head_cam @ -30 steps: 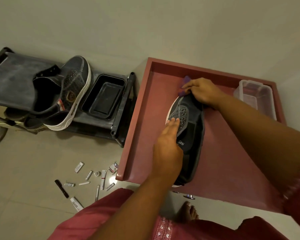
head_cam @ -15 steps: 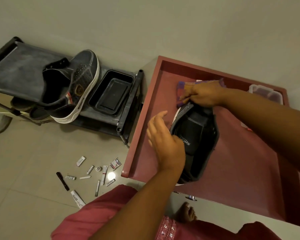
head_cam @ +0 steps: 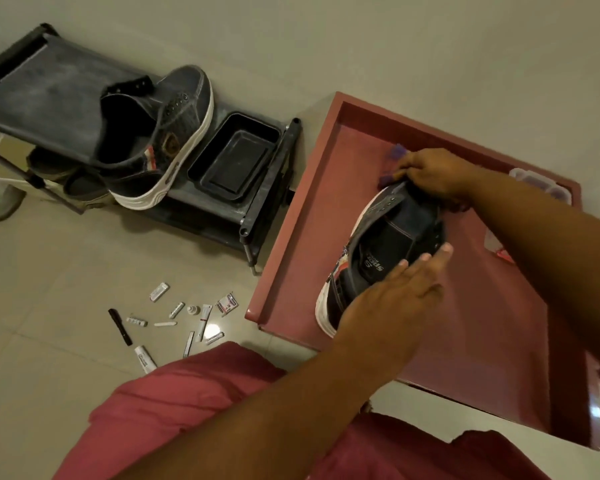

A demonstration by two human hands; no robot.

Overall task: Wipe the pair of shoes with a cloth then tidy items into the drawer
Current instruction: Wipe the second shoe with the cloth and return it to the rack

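A dark grey shoe [head_cam: 388,237] with a white sole lies tipped on its side on the red drawer top [head_cam: 291,244], its opening facing me. My left hand [head_cam: 395,296] holds it at the heel, fingers stretched flat across the opening. At the toe, my right hand [head_cam: 430,171] grips a purple cloth [head_cam: 394,154] and presses it on the shoe. The matching shoe [head_cam: 160,140] leans on the black rack [head_cam: 49,91] to the left.
A black tray [head_cam: 234,161] sits on the rack beside the second shoe. Several small tubes, a marker and packets [head_cam: 187,317] lie scattered on the tiled floor. A clear plastic box [head_cam: 541,183] stands at the drawer's far right corner.
The shoe has rolled from upright onto its side. My left hand moved from its left flank across the opening to the heel. My right hand stays at the toe with the cloth.
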